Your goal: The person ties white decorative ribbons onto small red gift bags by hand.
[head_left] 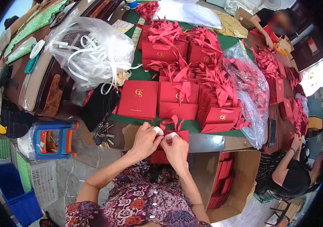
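My left hand (pixel 145 139) and my right hand (pixel 176 148) meet at the near edge of the table, both gripping a small red paper bag (pixel 159 156) held upright in front of me. A red ribbon handle (pixel 171 122) loops up from the bag's top, just above my fingers. Both thumbs wear white tape or finger guards. Most of the bag is hidden behind my hands. A flat red bag with a gold logo (pixel 138 99) lies on the table just beyond my left hand.
Piles of finished red bags with ribbons (pixel 191 60) cover the green table (pixel 138 73). A clear plastic bag of white ribbon (pixel 93 53) stands at the left. A cardboard box (pixel 225 178) holds bags at lower right. Keys (pixel 104 133) hang near. Other people work at the right.
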`<act>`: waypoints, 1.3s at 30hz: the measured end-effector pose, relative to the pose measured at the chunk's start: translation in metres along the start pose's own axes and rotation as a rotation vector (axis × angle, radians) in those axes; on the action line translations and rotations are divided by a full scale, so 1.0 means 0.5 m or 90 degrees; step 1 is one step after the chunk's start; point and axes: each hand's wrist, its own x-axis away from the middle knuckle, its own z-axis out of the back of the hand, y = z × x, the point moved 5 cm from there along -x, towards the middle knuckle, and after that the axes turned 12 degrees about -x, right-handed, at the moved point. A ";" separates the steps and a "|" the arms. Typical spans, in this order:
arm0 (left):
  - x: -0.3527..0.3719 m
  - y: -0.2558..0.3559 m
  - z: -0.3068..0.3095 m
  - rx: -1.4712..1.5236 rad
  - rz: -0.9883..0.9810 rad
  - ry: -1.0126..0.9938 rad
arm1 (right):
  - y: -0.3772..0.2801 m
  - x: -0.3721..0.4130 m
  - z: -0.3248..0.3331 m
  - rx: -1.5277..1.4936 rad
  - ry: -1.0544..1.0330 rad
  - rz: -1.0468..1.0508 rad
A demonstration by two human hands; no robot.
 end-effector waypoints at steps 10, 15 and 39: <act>0.022 0.006 -0.001 0.011 -0.127 0.060 | 0.027 0.005 0.006 -0.103 -0.003 -0.054; 0.013 -0.002 0.005 0.067 -0.063 0.085 | 0.020 0.017 0.001 -0.121 0.056 -0.016; 0.022 0.039 0.000 0.000 -0.206 0.064 | -0.055 -0.030 0.092 0.139 -0.094 0.242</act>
